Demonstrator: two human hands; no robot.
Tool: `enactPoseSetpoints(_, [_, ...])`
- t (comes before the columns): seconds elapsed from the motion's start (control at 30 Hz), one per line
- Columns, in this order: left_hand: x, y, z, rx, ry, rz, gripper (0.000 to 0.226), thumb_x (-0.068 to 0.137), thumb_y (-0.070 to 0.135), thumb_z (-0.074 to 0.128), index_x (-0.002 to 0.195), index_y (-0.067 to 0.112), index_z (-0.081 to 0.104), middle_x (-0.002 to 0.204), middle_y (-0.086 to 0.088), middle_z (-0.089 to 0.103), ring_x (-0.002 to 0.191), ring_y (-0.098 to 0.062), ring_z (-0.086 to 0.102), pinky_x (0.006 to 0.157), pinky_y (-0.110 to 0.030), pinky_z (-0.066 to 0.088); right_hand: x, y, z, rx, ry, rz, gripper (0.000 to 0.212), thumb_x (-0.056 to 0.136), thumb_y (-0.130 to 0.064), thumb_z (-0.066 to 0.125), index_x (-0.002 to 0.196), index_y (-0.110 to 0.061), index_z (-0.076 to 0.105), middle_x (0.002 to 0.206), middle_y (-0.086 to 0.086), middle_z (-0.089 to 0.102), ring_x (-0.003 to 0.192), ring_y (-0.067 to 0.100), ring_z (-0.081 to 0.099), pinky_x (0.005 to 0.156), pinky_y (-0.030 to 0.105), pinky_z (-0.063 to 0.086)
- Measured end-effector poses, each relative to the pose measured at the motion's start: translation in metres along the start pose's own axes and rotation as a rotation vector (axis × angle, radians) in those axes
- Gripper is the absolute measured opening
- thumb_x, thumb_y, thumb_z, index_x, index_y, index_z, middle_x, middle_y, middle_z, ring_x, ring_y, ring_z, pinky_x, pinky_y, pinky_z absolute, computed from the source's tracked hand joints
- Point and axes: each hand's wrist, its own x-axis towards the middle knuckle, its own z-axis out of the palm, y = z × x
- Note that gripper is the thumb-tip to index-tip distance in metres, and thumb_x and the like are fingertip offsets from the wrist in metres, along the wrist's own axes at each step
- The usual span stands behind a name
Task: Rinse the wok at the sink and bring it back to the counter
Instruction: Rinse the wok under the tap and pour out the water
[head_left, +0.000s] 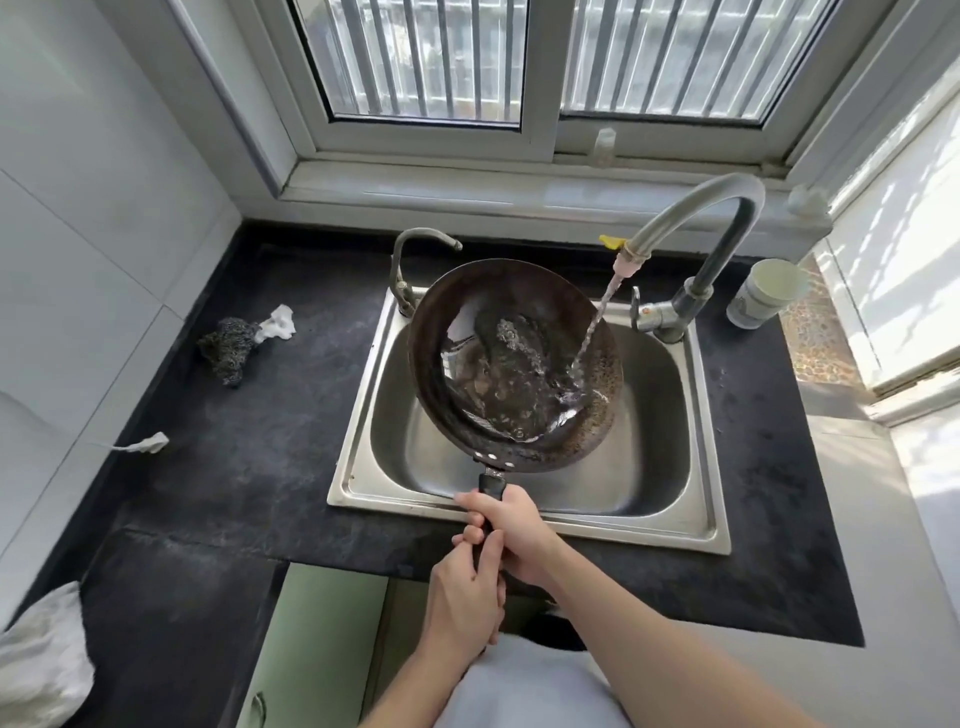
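Observation:
A dark, worn wok (457, 312) is held over the steel sink (670, 499), tilted slightly with water pooling and splashing inside. The tall curved tap (727, 208) pours a stream onto the wok's right inner wall. Both hands grip the black handle at the sink's front edge. My right hand (519, 530) holds it nearer the bowl. My left hand (462, 597) wraps the handle's end just behind it.
The black counter (234, 467) surrounds the sink. A steel scourer (226, 348) and white scraps lie on its left side. A smaller tap (410, 260) stands at the sink's back left, a white cup (763, 296) at the back right. A cloth (41, 670) sits at the lower left.

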Motion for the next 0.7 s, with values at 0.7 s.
enactPoseSetpoints(0.7, [0.008, -0.015, -0.018, 0.113, 0.007, 0.042, 0.049, 0.098, 0.043, 0.043, 0.066, 0.009, 0.057, 0.046, 0.0, 0.056, 0.036, -0.013, 0.054, 0.041, -0.025, 0.039, 0.006, 0.008, 0.016, 0.042, 0.013, 0.022, 0.04, 0.094, -0.008, 0.065, 0.057, -0.012, 0.051, 0.055, 0.002, 0.042, 0.044, 0.011, 0.046, 0.073, 0.034, 0.058])
